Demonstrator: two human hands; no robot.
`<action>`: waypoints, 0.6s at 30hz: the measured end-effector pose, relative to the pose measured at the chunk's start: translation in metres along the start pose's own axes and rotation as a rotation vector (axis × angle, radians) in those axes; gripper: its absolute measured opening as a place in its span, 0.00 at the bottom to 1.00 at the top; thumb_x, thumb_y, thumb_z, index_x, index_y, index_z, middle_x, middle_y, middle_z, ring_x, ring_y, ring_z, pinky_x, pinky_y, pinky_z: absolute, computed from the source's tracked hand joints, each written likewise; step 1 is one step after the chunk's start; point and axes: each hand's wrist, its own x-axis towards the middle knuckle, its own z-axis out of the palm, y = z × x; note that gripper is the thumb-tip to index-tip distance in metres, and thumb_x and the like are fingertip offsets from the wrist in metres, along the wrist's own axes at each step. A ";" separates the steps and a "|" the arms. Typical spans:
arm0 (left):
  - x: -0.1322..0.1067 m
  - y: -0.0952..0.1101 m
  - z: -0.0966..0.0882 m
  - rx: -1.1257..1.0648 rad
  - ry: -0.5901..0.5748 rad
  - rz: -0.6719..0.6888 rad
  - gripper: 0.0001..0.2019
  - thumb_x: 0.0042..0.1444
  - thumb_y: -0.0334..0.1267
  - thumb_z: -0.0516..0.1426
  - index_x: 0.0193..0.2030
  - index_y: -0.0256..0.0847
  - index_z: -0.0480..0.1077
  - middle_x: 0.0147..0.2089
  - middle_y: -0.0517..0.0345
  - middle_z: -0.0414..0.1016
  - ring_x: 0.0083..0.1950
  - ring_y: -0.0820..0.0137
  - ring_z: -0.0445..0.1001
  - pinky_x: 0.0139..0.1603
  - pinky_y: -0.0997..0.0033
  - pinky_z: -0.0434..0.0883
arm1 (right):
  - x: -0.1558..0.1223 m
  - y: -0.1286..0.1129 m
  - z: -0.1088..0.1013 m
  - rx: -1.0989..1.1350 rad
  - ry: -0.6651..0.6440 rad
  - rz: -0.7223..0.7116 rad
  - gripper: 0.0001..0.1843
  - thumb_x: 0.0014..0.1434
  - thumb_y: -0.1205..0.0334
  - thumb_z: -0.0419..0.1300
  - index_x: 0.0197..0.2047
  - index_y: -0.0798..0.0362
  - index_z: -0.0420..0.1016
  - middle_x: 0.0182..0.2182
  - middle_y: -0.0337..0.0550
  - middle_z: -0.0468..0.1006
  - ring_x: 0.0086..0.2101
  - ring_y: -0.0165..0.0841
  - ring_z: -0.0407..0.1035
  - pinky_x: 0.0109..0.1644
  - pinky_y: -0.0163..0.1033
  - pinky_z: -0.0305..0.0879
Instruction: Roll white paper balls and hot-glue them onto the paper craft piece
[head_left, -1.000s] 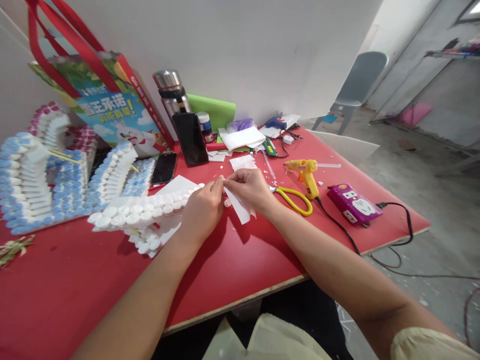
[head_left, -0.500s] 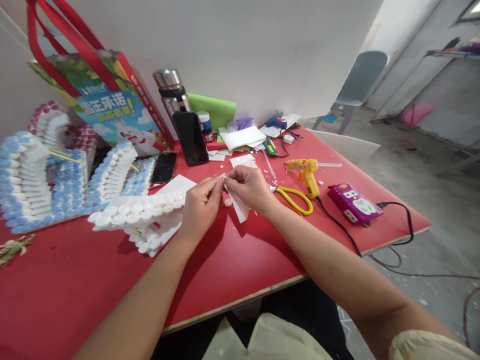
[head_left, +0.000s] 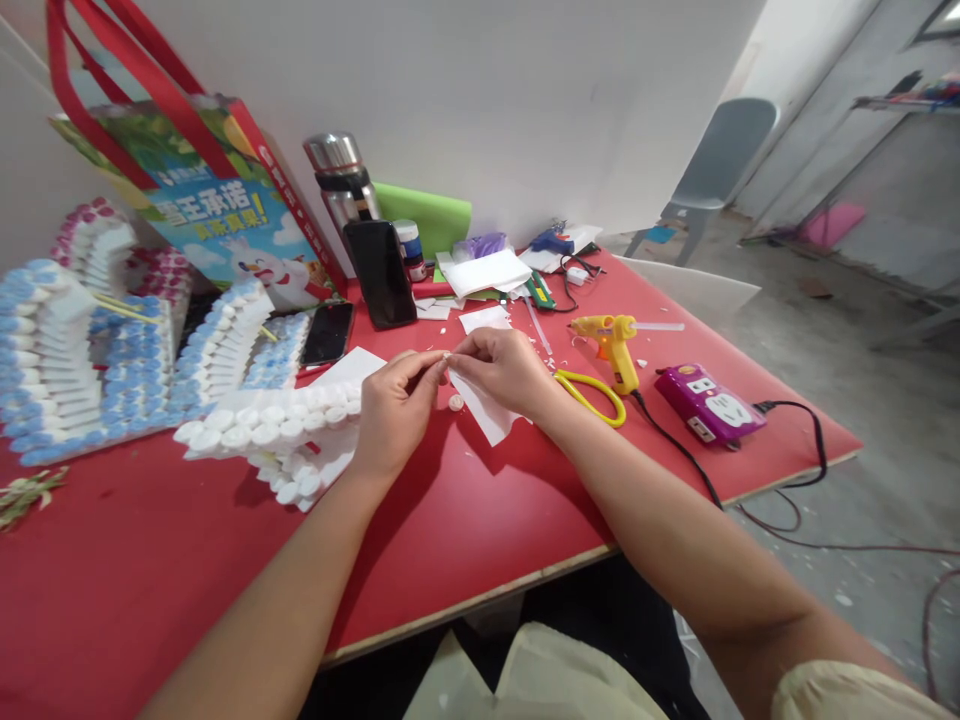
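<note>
My left hand (head_left: pixel 401 410) is closed in a pinch, its thumb and forefinger tips meeting those of the other hand around a tiny white piece (head_left: pixel 447 358) too small to name. My right hand (head_left: pixel 506 372) is closed too, with a white paper strip (head_left: pixel 487 408) hanging from under its fingers. A small round whitish disc (head_left: pixel 456 403) lies on the red table just below the fingertips. Left of my left hand stands a curved white model (head_left: pixel 262 425) built up of many small white rolls or caps; part of it is behind the hand.
Yellow-handled scissors (head_left: pixel 592 398), a yellow glue gun (head_left: pixel 611 345) and a purple power socket (head_left: pixel 709 405) lie to the right. At the left are blue-and-white models (head_left: pixel 124 370) and a gift bag (head_left: pixel 217 210). A phone (head_left: pixel 380 275) leans against a steel flask (head_left: pixel 341 175).
The paper strip under my right hand has turned and now shows wider, spreading to the right. My left hand has shifted slightly left; the fingertips still meet.
</note>
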 end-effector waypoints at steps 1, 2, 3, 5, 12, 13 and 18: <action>0.000 -0.001 0.000 -0.019 -0.003 -0.025 0.09 0.63 0.40 0.59 0.43 0.40 0.80 0.33 0.57 0.77 0.31 0.73 0.71 0.36 0.72 0.69 | 0.000 -0.001 -0.001 -0.019 0.001 -0.004 0.10 0.59 0.59 0.63 0.30 0.55 0.77 0.24 0.38 0.75 0.26 0.28 0.65 0.31 0.34 0.56; 0.000 -0.002 0.000 -0.043 -0.004 -0.052 0.09 0.62 0.40 0.59 0.42 0.40 0.80 0.33 0.58 0.77 0.30 0.73 0.70 0.35 0.73 0.69 | -0.001 -0.002 -0.001 -0.041 -0.005 -0.016 0.09 0.59 0.59 0.63 0.30 0.55 0.77 0.24 0.38 0.76 0.27 0.28 0.65 0.31 0.34 0.56; 0.001 -0.004 0.001 -0.073 -0.003 -0.078 0.09 0.62 0.40 0.60 0.42 0.40 0.79 0.32 0.58 0.76 0.29 0.74 0.69 0.33 0.73 0.68 | -0.001 -0.003 -0.001 -0.066 -0.014 -0.033 0.08 0.60 0.60 0.62 0.31 0.55 0.77 0.25 0.38 0.76 0.27 0.28 0.66 0.31 0.34 0.56; 0.001 -0.007 0.002 -0.122 0.000 -0.116 0.09 0.61 0.40 0.60 0.42 0.39 0.79 0.31 0.59 0.76 0.27 0.75 0.69 0.31 0.74 0.67 | -0.003 -0.004 0.000 -0.128 -0.030 -0.078 0.07 0.61 0.62 0.60 0.33 0.55 0.76 0.26 0.39 0.76 0.27 0.29 0.66 0.32 0.34 0.55; 0.000 -0.007 0.003 -0.040 -0.001 -0.109 0.09 0.61 0.41 0.59 0.41 0.40 0.78 0.34 0.56 0.79 0.32 0.72 0.73 0.33 0.73 0.69 | -0.007 -0.004 0.005 -0.247 -0.002 -0.154 0.05 0.60 0.64 0.58 0.33 0.53 0.73 0.25 0.39 0.74 0.28 0.31 0.66 0.34 0.35 0.56; 0.000 -0.006 0.003 -0.045 0.008 -0.112 0.09 0.61 0.41 0.59 0.41 0.40 0.78 0.35 0.55 0.79 0.33 0.71 0.74 0.34 0.73 0.70 | -0.005 -0.004 0.004 -0.167 -0.006 -0.114 0.06 0.60 0.62 0.60 0.32 0.53 0.72 0.26 0.39 0.75 0.28 0.31 0.66 0.33 0.35 0.57; 0.002 -0.005 0.001 -0.147 0.008 -0.140 0.08 0.60 0.41 0.60 0.41 0.39 0.76 0.34 0.56 0.80 0.34 0.71 0.76 0.36 0.73 0.72 | 0.007 0.000 -0.012 0.580 -0.172 0.460 0.18 0.65 0.45 0.56 0.36 0.53 0.71 0.24 0.41 0.75 0.24 0.33 0.70 0.31 0.37 0.66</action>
